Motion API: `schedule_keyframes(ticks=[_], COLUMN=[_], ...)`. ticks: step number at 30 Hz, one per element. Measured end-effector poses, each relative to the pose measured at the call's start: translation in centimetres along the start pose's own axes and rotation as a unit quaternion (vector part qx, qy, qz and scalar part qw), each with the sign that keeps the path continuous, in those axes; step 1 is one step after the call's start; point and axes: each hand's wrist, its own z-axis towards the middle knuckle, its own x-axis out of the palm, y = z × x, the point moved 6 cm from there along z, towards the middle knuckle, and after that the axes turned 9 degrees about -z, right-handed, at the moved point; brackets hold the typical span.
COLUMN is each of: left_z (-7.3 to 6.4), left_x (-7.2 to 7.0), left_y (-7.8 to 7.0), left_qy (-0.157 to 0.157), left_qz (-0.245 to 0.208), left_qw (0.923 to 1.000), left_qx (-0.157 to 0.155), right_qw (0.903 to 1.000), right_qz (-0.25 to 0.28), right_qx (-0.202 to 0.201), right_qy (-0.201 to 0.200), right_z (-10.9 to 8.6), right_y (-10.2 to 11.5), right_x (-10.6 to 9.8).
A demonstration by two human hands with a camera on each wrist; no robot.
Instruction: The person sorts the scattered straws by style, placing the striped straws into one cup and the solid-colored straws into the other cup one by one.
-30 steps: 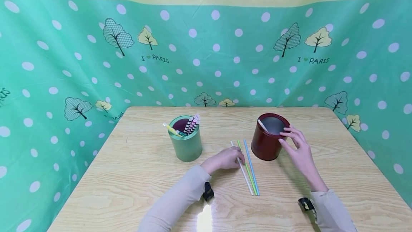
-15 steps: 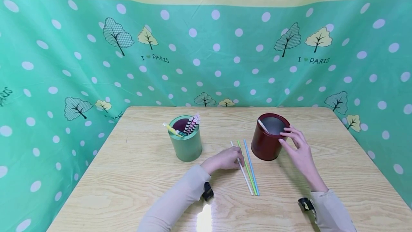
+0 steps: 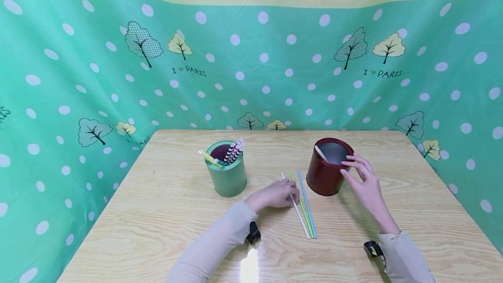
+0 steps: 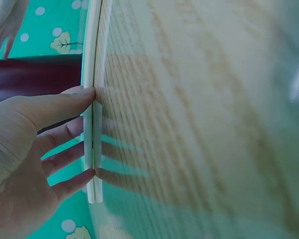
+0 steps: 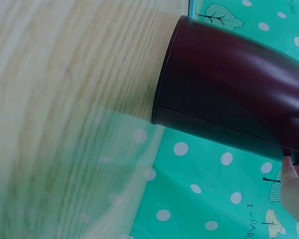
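Note:
My left hand [image 3: 279, 194] rests low over the table and pinches a thin white straw [image 3: 301, 220] between thumb and fingertips. In the left wrist view the thumb lies on the white straw [image 4: 88, 55], which lies along the tabletop. Right beside it are a green straw [image 3: 308, 220] and a blue straw [image 3: 305, 198]. My right hand [image 3: 367, 187] holds the rim of an upright dark red can [image 3: 326, 176], fingers over the edge and thumb outside. One whitish stick [image 3: 321, 153] leans inside this can. The right wrist view shows the can's side [image 5: 229, 89] and part of the hand.
A green can [image 3: 229, 180] stands left of the straws, holding several patterned pencils [image 3: 234, 152] and a yellow one [image 3: 208, 157] leaning out. The wooden table [image 3: 165, 213] ends at a green dotted curtain [image 3: 251, 91] behind.
The left hand's fingers shift very slightly on the white straw. The right hand and both cans stay where they were.

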Motion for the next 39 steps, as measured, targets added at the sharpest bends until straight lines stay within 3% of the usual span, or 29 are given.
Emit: schedule_keyframes(ticks=[7,15,23,34,39], left_z=[0.1,0.0,0.0,0.0,-0.1], left_x=[0.1,0.1,0.2,0.3,-0.2], left_y=[0.0,0.1,0.1,0.3,0.3], left_qy=[0.004,0.0,-0.001,-0.02,-0.039], left_qz=[0.009,0.01,0.016,0.004,-0.028], left_qw=[1.0,1.0,0.9999,0.9997,0.9987], left_qx=[-0.001,0.0,0.005,0.01,0.016], right_qw=[0.9997,0.9996,0.9998,1.0,1.0], right_qz=[-0.011,-0.016,-0.01,0.001,0.002], right_qx=[0.021,0.025,0.014,0.0,-0.005], right_qy=[0.005,0.004,0.0,-0.002,-0.006], right_z=[0.0,0.0,0.0,0.1,0.1], right_y=[4.1,5.8,5.6,2.4,2.2], right_x=[-0.6,-0.9,-0.8,-0.3,-0.3])
